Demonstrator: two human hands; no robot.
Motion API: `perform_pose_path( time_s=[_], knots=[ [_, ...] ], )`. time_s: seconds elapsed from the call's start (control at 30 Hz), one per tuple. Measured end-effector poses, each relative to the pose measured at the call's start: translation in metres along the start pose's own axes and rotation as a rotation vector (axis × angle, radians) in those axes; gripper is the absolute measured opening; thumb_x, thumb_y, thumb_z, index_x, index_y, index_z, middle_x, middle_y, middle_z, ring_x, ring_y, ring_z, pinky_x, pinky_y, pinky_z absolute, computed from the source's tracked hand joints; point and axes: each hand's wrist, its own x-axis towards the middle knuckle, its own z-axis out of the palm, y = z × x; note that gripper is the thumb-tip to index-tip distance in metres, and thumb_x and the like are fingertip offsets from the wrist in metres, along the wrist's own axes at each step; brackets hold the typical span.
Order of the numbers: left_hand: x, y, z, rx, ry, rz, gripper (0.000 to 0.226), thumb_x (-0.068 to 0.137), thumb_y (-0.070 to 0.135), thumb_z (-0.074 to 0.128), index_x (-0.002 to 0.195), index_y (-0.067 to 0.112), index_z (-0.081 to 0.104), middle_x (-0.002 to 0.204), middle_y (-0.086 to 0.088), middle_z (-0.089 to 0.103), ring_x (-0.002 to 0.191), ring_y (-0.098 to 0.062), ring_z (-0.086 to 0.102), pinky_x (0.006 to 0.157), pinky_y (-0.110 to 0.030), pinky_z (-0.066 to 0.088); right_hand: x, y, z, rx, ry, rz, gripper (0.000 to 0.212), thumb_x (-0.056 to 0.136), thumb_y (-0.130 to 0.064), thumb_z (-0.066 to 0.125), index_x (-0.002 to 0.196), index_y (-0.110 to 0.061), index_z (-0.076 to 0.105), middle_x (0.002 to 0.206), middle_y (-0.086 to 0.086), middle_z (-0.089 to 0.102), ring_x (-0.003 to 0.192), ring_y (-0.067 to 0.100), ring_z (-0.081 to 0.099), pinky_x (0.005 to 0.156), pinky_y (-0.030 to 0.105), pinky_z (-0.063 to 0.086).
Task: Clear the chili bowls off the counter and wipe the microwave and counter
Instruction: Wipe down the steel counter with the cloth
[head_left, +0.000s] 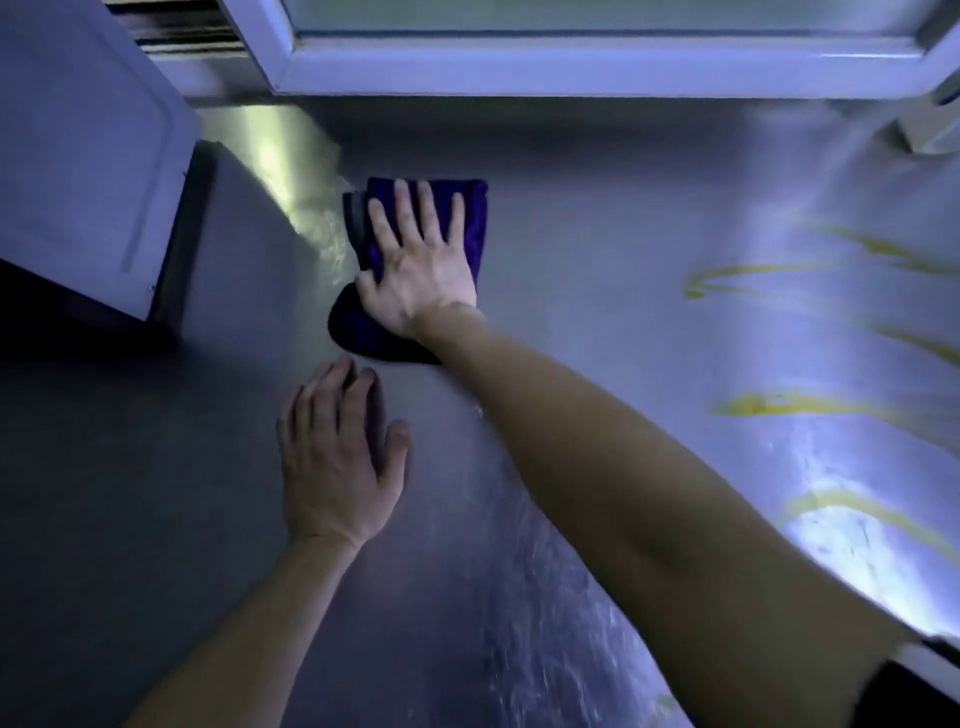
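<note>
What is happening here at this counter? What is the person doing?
A person is wiping the steel counter with a folded purple cloth. The right hand presses flat on the cloth, close to a white appliance on the left, probably the microwave. The left hand rests flat on the counter and holds nothing. Yellow streaks lie on the counter to the right, not yet wiped. No bowls are in view.

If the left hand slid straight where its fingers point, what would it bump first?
Probably the near end of the folded purple cloth under the right hand; only bare metal counter lies between.
</note>
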Motion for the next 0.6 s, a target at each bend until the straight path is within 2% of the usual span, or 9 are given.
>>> perform_pose_path(
  time_s=[0.07, 0.13, 0.27, 0.33, 0.4, 0.43, 0.53, 0.6],
  knots=[
    [0.000, -0.001, 0.003, 0.002, 0.010, 0.006, 0.060, 0.102, 0.044, 0.052, 0.148, 0.006, 0.057, 0.159, -0.016, 0.050, 0.145, -0.041, 0.047, 0.128, -0.056, 0.027, -0.008, 0.017, -0.002, 0.016, -0.020, -0.055, 0.085, 0.098, -0.061, 0.029, 0.172, -0.021, 0.017, 0.180, 0.007, 0.006, 0.167, 0.028, 0.002, 0.131, 0.059, -0.004],
    [-0.001, -0.003, 0.004, 0.003, 0.015, 0.017, 0.059, 0.101, 0.042, 0.053, 0.147, 0.006, 0.058, 0.158, -0.017, 0.051, 0.144, -0.043, 0.049, 0.128, -0.057, 0.028, -0.026, 0.074, -0.005, 0.017, 0.022, -0.034, 0.085, 0.095, -0.060, 0.030, 0.171, -0.022, 0.022, 0.180, 0.001, 0.011, 0.167, 0.021, 0.007, 0.133, 0.053, 0.000],
    [-0.001, -0.002, 0.002, -0.003, 0.021, 0.019, 0.057, 0.100, 0.041, 0.053, 0.144, 0.005, 0.059, 0.156, -0.018, 0.051, 0.144, -0.043, 0.048, 0.128, -0.056, 0.027, -0.077, 0.227, -0.015, 0.003, 0.125, 0.306, 0.091, 0.087, -0.061, 0.024, 0.171, -0.024, 0.025, 0.180, 0.001, 0.014, 0.166, 0.021, 0.011, 0.134, 0.054, 0.003],
    [-0.001, -0.001, 0.003, -0.016, 0.030, 0.023, 0.056, 0.100, 0.041, 0.052, 0.142, 0.005, 0.060, 0.154, -0.019, 0.053, 0.144, -0.043, 0.049, 0.128, -0.057, 0.027, -0.091, 0.260, -0.020, 0.005, 0.132, 0.480, 0.090, 0.090, -0.060, 0.023, 0.171, -0.022, 0.024, 0.180, 0.003, 0.013, 0.166, 0.024, 0.009, 0.133, 0.059, 0.004],
    [0.000, -0.002, 0.004, -0.017, 0.040, 0.010, 0.055, 0.100, 0.040, 0.053, 0.142, 0.005, 0.060, 0.154, -0.019, 0.053, 0.142, -0.043, 0.050, 0.128, -0.057, 0.027, -0.081, 0.234, -0.021, 0.017, 0.136, 0.579, 0.089, 0.092, -0.061, 0.023, 0.171, -0.021, 0.022, 0.180, 0.007, 0.013, 0.166, 0.029, 0.009, 0.131, 0.064, 0.004],
    [-0.001, -0.002, 0.004, -0.016, 0.038, 0.009, 0.055, 0.100, 0.041, 0.053, 0.142, 0.005, 0.060, 0.154, -0.019, 0.053, 0.142, -0.043, 0.050, 0.128, -0.056, 0.027, -0.072, 0.207, -0.019, 0.024, 0.139, 0.558, 0.090, 0.093, -0.065, 0.022, 0.171, -0.021, 0.022, 0.180, 0.008, 0.012, 0.166, 0.031, 0.008, 0.130, 0.066, 0.004],
    [-0.001, -0.002, 0.004, -0.008, 0.042, 0.027, 0.056, 0.100, 0.042, 0.053, 0.142, 0.006, 0.059, 0.154, -0.019, 0.053, 0.142, -0.043, 0.050, 0.126, -0.057, 0.029, -0.054, 0.101, -0.001, 0.016, 0.111, 0.299, 0.091, 0.096, -0.075, 0.021, 0.171, -0.024, 0.021, 0.180, 0.006, 0.011, 0.166, 0.033, 0.005, 0.127, 0.067, -0.001],
    [-0.002, -0.003, 0.004, -0.002, 0.038, 0.027, 0.055, 0.100, 0.042, 0.053, 0.142, 0.005, 0.059, 0.154, -0.018, 0.053, 0.143, -0.042, 0.049, 0.126, -0.058, 0.029, -0.051, 0.049, 0.004, 0.032, 0.069, 0.163, 0.086, 0.098, -0.071, 0.024, 0.171, -0.026, 0.022, 0.180, 0.004, 0.011, 0.167, 0.031, 0.005, 0.127, 0.067, -0.003]
  ],
)
